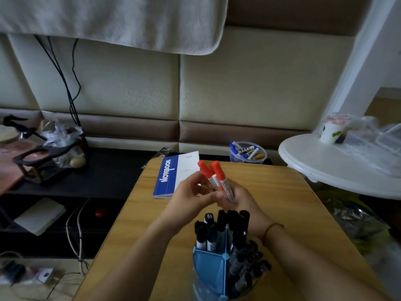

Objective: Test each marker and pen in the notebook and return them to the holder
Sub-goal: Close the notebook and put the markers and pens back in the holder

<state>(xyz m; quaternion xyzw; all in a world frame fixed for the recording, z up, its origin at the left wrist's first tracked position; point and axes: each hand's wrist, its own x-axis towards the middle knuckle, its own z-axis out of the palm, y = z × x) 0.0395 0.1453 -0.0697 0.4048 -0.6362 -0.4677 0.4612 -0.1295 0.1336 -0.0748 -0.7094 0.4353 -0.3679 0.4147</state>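
Observation:
Two red-capped markers (213, 173) stand side by side over the middle of the wooden table (282, 203), caps pointing up and away. My right hand (240, 198) grips their barrels from below. My left hand (191, 192) curls against them from the left, its fingertips at the left marker. Behind my hands lies a closed blue and white notebook (171, 173). The blue holder (213, 268) stands at the near edge, packed with several black-capped markers (223, 227).
A clear tub (247, 152) with several blue-capped markers sits at the table's far edge. A white round table (338, 166) with a cup stands at the right. A dark shelf with clutter and cables lies to the left.

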